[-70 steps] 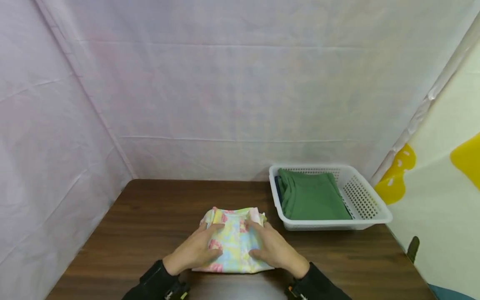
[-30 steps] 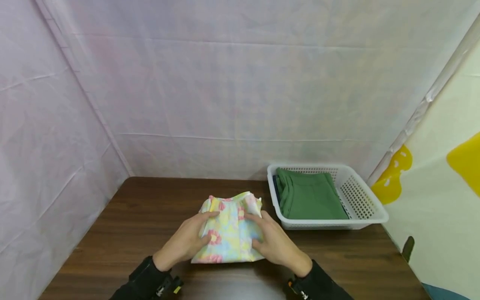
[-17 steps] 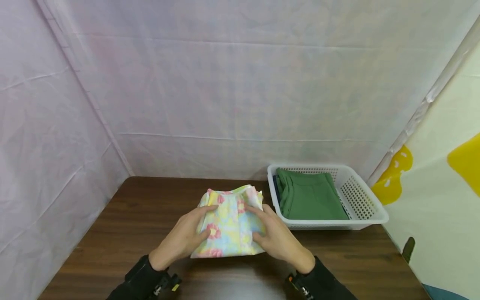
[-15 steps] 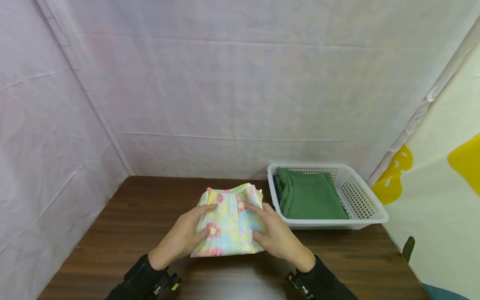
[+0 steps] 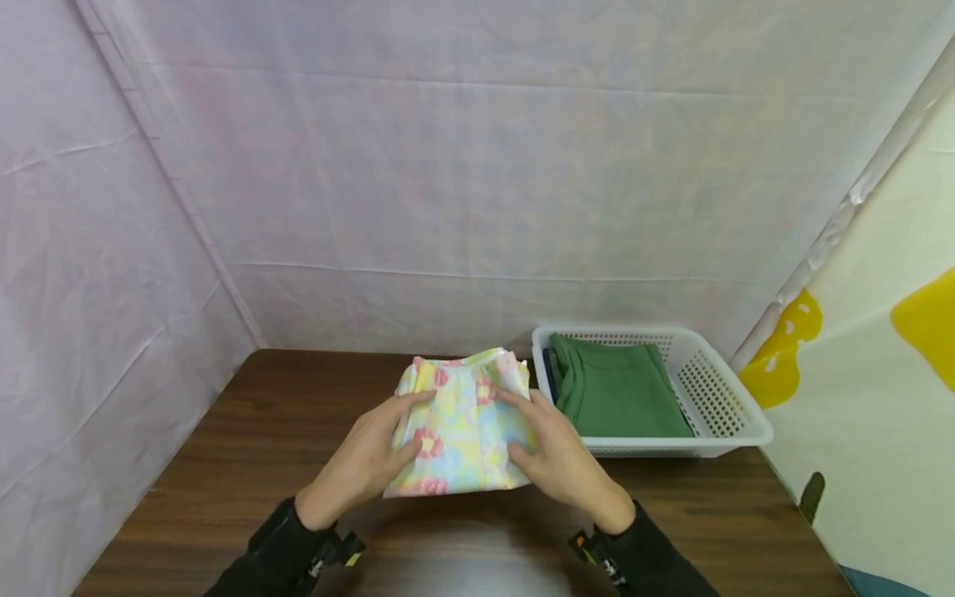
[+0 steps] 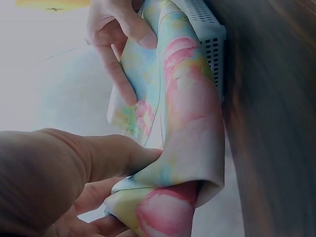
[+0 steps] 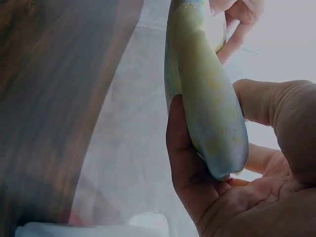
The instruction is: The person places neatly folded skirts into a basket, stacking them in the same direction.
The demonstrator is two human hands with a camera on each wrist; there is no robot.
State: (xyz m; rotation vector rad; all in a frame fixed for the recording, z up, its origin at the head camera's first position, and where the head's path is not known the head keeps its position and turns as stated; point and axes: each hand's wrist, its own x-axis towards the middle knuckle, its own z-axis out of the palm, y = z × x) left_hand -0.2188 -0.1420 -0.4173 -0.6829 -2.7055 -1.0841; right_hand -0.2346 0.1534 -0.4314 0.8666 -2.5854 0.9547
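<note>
A folded garment (image 5: pixel 462 431) in pale yellow, blue and pink flower print is held up in front of me, apart from the table. My left hand (image 5: pixel 366 456) grips its left side; in the left wrist view the thumb lies on top of the folded layers (image 6: pixel 192 113) and the fingers are underneath. On the opposite side my right hand (image 5: pixel 559 464) holds the garment. The right wrist view shows its rounded folded edge (image 7: pixel 217 113) between thumb and fingers. Most of the fingertips are hidden beneath the cloth in the head view.
A white perforated basket (image 5: pixel 724 398) stands at the back right of the brown wooden table (image 5: pixel 224 464), close to my right hand. Inside lies a folded green garment (image 5: pixel 622 390), with something dark blue beneath its left edge. A pale curtain (image 5: pixel 448 191) hangs behind the table.
Both hands have raised the floral garment from the table and carried it a little forward. Its near edge has come up off the wood. The basket has stayed in place.
</note>
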